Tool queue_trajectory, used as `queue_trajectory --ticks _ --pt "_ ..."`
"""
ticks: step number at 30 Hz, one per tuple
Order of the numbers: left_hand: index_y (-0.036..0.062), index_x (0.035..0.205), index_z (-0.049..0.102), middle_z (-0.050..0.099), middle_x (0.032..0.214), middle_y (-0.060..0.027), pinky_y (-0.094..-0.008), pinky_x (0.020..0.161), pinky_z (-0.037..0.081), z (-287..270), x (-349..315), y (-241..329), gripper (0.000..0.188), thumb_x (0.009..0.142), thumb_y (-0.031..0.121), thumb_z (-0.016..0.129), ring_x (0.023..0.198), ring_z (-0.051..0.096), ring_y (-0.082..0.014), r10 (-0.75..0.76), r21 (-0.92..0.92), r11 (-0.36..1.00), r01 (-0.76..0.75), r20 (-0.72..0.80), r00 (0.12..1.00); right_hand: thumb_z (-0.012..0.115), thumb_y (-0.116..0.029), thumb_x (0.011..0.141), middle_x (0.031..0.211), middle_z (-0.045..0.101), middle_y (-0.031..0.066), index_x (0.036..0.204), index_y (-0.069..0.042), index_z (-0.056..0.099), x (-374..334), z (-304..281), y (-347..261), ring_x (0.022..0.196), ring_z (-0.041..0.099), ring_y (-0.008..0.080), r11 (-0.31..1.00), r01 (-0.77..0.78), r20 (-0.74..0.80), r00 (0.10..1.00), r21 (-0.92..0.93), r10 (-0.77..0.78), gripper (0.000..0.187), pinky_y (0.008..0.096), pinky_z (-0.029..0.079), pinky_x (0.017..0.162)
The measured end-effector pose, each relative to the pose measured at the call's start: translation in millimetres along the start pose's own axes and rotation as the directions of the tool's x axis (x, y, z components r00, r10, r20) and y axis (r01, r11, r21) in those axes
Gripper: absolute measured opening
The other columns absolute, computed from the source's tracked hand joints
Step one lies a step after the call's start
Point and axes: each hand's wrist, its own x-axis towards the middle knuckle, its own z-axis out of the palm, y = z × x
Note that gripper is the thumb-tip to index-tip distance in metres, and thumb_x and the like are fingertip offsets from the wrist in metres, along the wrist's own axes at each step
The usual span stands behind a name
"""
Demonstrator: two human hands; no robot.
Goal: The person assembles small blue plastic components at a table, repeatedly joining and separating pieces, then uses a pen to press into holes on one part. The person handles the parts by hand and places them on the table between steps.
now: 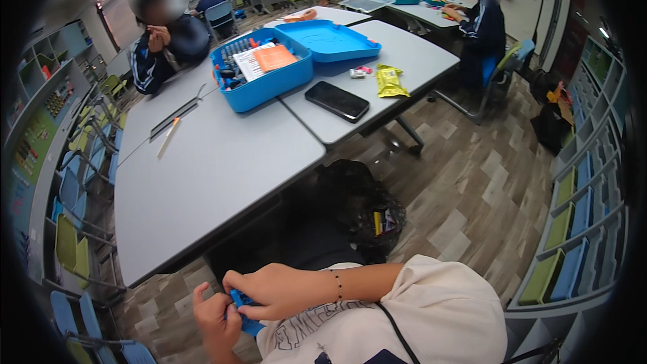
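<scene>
Low in front of my body, off the table's near edge, both hands hold a small blue plastic piece [249, 324]. My left hand [217, 315] grips it from the left, thumb pressed against it. My right hand [280, 288], with a beaded bracelet on its wrist, reaches across and has its fingers closed on the piece's upper part. Much of the piece is covered by my fingers, so its exact kind cannot be made out.
On the grey table [202, 189] stand an open blue case [273, 87] of small parts, a black phone [337, 101], a yellow packet [391, 82] and a pale stick [168, 138]. A dark bag [387, 205] sits below. Across the table sits a person [168, 40]; shelves [573, 229] line the right.
</scene>
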Motion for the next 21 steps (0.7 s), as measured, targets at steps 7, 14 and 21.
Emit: queue_trajectory --ticks 7,14,21 --pt "0.0041 0.061 0.05 0.041 0.05 -0.0062 -0.0478 0.095 0.036 -2 -13 0 0.004 0.061 0.001 0.051 0.045 0.041 -0.0233 0.029 -0.019 0.999 -0.029 -0.04 0.999 0.054 -0.028 0.085 0.066 0.058 0.0156 0.11 -0.002 0.04 -1 7 -1 0.06 0.06 0.0332 1.0 -0.022 0.062 0.998 -0.005 0.022 0.039 0.0398 0.047 0.057" --pt "0.0044 0.061 0.052 0.045 0.051 -0.0054 -0.0462 0.096 0.035 -7 -16 1 0.003 0.059 0.002 0.053 0.045 0.045 -0.0215 0.02 -0.052 0.999 -0.017 0.056 0.998 0.053 -0.028 0.088 0.069 0.059 0.0139 0.11 -0.006 0.041 -2 2 1 0.063 0.061 0.0323 0.992 -0.103 0.195 0.977 0.077 0.086 0.034 0.0391 0.045 0.057" --pt "0.0064 0.063 0.055 0.049 0.053 -0.0022 -0.0441 0.093 0.038 -1 -11 2 0.002 0.063 0.005 0.056 0.046 0.048 -0.0194 0.035 -0.095 0.995 -0.027 0.081 0.996 0.052 -0.03 0.09 0.068 0.056 0.0105 0.113 -0.006 0.041 -4 -9 3 0.058 0.058 0.0261 0.986 -0.157 0.26 0.956 0.056 0.137 0.035 0.0357 0.042 0.055"
